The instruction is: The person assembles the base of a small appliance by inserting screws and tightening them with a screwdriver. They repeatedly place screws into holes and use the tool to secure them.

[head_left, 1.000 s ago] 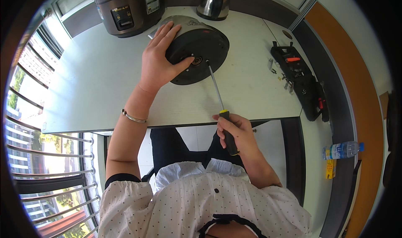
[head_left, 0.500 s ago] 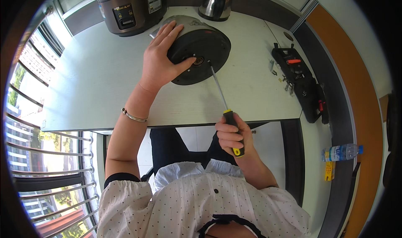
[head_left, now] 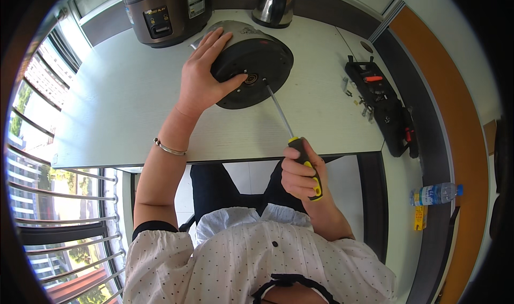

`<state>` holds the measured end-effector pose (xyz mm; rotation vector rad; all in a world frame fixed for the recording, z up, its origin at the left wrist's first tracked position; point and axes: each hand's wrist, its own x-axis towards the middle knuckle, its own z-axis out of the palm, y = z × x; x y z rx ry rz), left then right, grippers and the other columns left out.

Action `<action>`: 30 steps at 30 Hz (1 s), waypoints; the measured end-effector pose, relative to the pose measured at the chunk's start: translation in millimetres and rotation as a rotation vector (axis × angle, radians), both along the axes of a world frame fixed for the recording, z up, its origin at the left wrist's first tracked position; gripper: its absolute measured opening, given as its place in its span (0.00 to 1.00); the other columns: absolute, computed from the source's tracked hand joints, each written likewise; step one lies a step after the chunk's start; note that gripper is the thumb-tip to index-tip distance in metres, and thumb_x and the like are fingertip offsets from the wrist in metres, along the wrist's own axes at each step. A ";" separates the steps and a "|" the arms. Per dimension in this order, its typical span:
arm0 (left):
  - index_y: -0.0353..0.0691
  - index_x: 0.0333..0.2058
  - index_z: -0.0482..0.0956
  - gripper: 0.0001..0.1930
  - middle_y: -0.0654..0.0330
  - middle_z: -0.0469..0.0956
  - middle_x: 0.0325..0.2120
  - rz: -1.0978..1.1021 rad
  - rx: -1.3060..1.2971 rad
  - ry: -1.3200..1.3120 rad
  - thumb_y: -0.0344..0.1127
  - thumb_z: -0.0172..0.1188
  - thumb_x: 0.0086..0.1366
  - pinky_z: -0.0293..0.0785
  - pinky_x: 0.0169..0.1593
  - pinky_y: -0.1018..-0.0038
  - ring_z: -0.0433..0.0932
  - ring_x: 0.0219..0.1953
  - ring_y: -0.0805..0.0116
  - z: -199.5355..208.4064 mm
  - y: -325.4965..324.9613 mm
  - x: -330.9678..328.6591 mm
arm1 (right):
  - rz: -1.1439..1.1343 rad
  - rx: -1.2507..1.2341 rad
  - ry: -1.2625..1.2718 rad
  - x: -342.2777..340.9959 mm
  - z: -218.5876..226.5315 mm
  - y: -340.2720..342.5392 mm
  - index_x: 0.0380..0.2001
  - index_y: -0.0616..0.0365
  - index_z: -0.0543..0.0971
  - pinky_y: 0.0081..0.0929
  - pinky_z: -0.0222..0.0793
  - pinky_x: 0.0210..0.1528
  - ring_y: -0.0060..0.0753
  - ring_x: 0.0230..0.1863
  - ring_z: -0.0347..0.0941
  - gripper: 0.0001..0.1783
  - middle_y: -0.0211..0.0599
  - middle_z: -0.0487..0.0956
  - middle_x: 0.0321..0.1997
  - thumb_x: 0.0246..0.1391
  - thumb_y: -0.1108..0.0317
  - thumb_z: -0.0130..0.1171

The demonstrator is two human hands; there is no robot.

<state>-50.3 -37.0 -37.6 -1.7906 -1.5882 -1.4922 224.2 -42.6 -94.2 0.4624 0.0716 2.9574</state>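
Note:
A steel electric kettle (head_left: pixel 242 30) lies on its side on the white desk, its round black base (head_left: pixel 267 55) turned toward me. My left hand (head_left: pixel 202 79) grips it from the left, fingers over the steel body and thumb across the base beside the round connector (head_left: pixel 251 79). Wrapped in my right hand (head_left: pixel 301 173) is the black-and-yellow handle of a screwdriver (head_left: pixel 280 112). Its shaft slants up and left, and the tip meets a screw spot on the base just right of the connector. The screw head itself is too small to make out.
A brown rice cooker (head_left: pixel 168 15) and a second kettle (head_left: pixel 273 4) stand at the back of the desk (head_left: pixel 123 100). On the right lie an opened black tool case (head_left: pixel 381 98) and loose small metal bits (head_left: pixel 365 111). Farther right is a water bottle (head_left: pixel 436 194) near a yellow box (head_left: pixel 420 218).
My right hand has shifted slightly right, and the screwdriver handle has turned in its fingers, showing more yellow. The tip stays at the same spot on the base. My left hand keeps its hold.

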 end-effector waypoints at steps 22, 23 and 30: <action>0.39 0.53 0.74 0.37 0.48 0.70 0.56 -0.005 0.000 -0.003 0.37 0.73 0.39 0.68 0.59 0.62 0.68 0.60 0.50 -1.1 -1.2 -1.0 | -0.248 0.083 -0.422 11.0 3.0 4.0 0.49 0.68 0.66 0.17 0.63 0.15 0.18 0.16 0.61 0.18 0.33 0.68 0.27 0.65 0.63 0.46; 0.39 0.53 0.74 0.37 0.48 0.70 0.56 -0.005 -0.002 -0.001 0.37 0.73 0.39 0.68 0.59 0.62 0.68 0.60 0.50 -0.6 -1.2 -0.5 | -0.223 -0.015 -0.343 9.6 2.5 3.1 0.49 0.69 0.65 0.17 0.63 0.15 0.19 0.17 0.61 0.18 0.34 0.68 0.27 0.66 0.63 0.45; 0.39 0.53 0.74 0.37 0.49 0.70 0.57 -0.034 -0.011 -0.003 0.37 0.73 0.39 0.68 0.59 0.62 0.68 0.60 0.50 0.2 -0.5 -3.5 | -0.131 -0.319 -0.020 -5.4 -2.1 -6.1 0.51 0.75 0.62 0.18 0.67 0.16 0.22 0.18 0.65 0.22 0.39 0.68 0.28 0.68 0.62 0.40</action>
